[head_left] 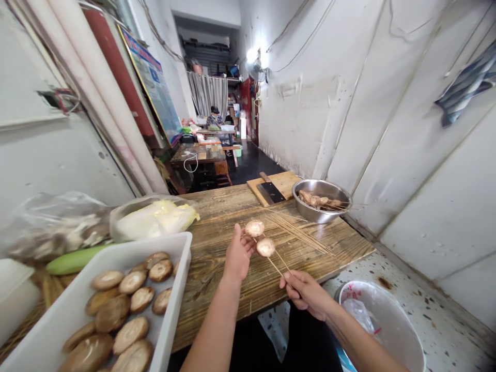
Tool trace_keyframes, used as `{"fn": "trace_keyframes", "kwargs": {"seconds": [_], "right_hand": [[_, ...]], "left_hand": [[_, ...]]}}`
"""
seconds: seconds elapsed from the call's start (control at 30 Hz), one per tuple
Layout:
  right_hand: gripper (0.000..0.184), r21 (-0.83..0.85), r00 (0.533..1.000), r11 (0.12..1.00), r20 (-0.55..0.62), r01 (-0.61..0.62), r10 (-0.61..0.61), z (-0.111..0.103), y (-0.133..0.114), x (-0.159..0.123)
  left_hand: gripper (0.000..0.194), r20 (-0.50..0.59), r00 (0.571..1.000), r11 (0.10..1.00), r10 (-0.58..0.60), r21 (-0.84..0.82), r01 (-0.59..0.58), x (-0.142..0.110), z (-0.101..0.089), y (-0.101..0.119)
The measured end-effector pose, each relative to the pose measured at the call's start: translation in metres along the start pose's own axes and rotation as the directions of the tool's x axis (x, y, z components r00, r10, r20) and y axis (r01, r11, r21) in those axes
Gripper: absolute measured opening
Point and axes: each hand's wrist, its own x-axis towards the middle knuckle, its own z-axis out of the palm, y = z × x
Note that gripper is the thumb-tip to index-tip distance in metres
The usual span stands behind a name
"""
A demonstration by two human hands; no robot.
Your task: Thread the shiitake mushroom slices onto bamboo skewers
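My right hand [305,292] pinches the lower ends of two thin bamboo skewers [277,260] that slant up to the left over the wooden table [217,268]. Two mushroom caps are on them: one cap [265,247] lower down and another cap [254,228] near the tips. My left hand [237,256] is at the upper cap, its fingers closed on it. A loose pile of bare skewers [298,232] lies just beyond. A white tray [176,289] with several mushrooms [127,305] stands at the left.
A steel bowl [323,213] with skewered mushrooms sits at the far right of the table, beside a cutting board [287,182] with a cleaver [270,190]. Bagged cabbage [155,218] and a green vegetable [73,260] lie at the left. A lined bin [383,320] stands on the floor. A person [214,118] sits far back.
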Motion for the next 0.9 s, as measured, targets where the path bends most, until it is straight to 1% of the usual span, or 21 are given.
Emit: {"fn": "trace_keyframes", "kwargs": {"seconds": [0.1,0.17,0.23,0.3,0.37,0.43,0.5,0.53,0.6,0.63,0.7,0.77,0.83,0.9], "right_hand": [[0.051,0.214,0.999,0.977,0.046,-0.027,0.017,-0.001,0.003,-0.005],[0.052,0.309,0.998,0.95,0.055,-0.037,0.021,0.004,0.005,-0.005],[0.052,0.369,0.999,0.929,0.031,-0.029,0.019,0.011,0.008,-0.005],[0.05,0.398,0.999,0.917,-0.033,0.001,0.013,0.017,0.01,-0.006],[0.05,0.405,0.994,0.914,-0.108,0.036,0.009,0.02,0.009,-0.008],[0.052,0.401,0.986,0.914,-0.165,0.055,0.014,0.013,0.006,-0.011],[0.053,0.391,0.976,0.918,-0.218,0.063,0.026,-0.005,-0.002,-0.011],[0.052,0.38,0.966,0.922,-0.255,0.067,0.035,-0.02,-0.006,-0.01],[0.048,0.348,0.934,0.935,-0.352,0.066,0.065,-0.055,-0.015,-0.004],[0.044,0.329,0.908,0.943,-0.409,0.056,0.089,-0.076,-0.02,0.001],[0.033,0.299,0.85,0.954,-0.503,0.001,0.156,-0.117,-0.029,0.016],[0.025,0.275,0.791,0.959,-0.57,-0.069,0.22,-0.153,-0.037,0.035],[0.026,0.249,0.745,0.959,-0.612,-0.137,0.266,-0.181,-0.045,0.055],[0.028,0.212,0.709,0.959,-0.647,-0.187,0.281,-0.201,-0.053,0.074]], "left_hand": [[0.044,0.135,0.988,0.997,0.078,-0.029,-0.075,-0.008,0.008,-0.012],[0.042,0.18,0.974,0.991,0.135,-0.05,-0.128,-0.012,0.013,-0.024],[0.041,0.155,0.968,0.98,0.197,-0.055,-0.19,-0.014,0.018,-0.033],[0.038,0.124,0.963,0.971,0.24,-0.037,-0.237,-0.015,0.021,-0.037],[0.037,0.142,0.966,0.977,0.215,-0.028,-0.213,-0.016,0.022,-0.036],[0.038,0.191,0.97,0.988,0.153,-0.038,-0.149,-0.018,0.021,-0.032],[0.04,0.225,0.972,0.997,0.07,-0.042,-0.062,-0.018,0.017,-0.031],[0.041,0.216,0.976,0.999,0.028,-0.029,-0.022,-0.018,0.015,-0.031],[0.042,0.147,0.989,0.999,-0.03,0.04,0.024,-0.015,0.008,-0.037],[0.042,0.102,0.994,0.995,-0.029,0.093,0.02,-0.012,0.003,-0.042],[0.042,0.032,0.999,0.978,0.037,0.205,-0.043,-0.006,-0.006,-0.054],[0.042,0.007,0.991,0.953,0.132,0.276,-0.129,0.001,-0.015,-0.065],[0.042,0.003,0.981,0.936,0.194,0.3,-0.186,0.008,-0.023,-0.074],[0.041,0.014,0.976,0.928,0.217,0.308,-0.211,0.013,-0.028,-0.078]]}}
